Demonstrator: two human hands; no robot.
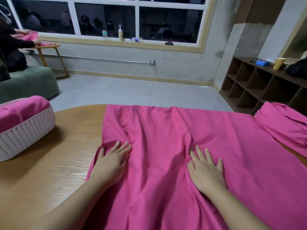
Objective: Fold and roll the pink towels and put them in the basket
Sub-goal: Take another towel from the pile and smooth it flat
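A big pink towel [166, 146] lies spread out on the wood table [66, 138]. It covers the middle and right part of the table, and its near edge runs out of view at the bottom. It is still full of long wrinkles, so it is not ready to fold.

The left hand [111, 161] lies flat on the towel near its left edge. Its fingers are straight and close together, and the cloth bunches up a little at the fingertips. The right hand [206, 166] lies flat near the middle, with its fingers spread wide. Neither hand pinches or grabs the cloth. Both just press down. I think they are flat like this to smooth the towel, because a flat hand pushes wrinkles out and a grabbing hand makes more.

The white basket [28, 135] sits at the left side of the table, well apart from the hands. It already holds 1 pink roll [21, 108] or maybe more; I cannot tell how many. It is near enough to reach, so rolled towels can go straight in.

More pink cloth [285, 125] lies at the right edge of the table, just beside the big towel. It looks like it is waiting for its turn.

So the task seems partly done, with smoothing now and folding to come.
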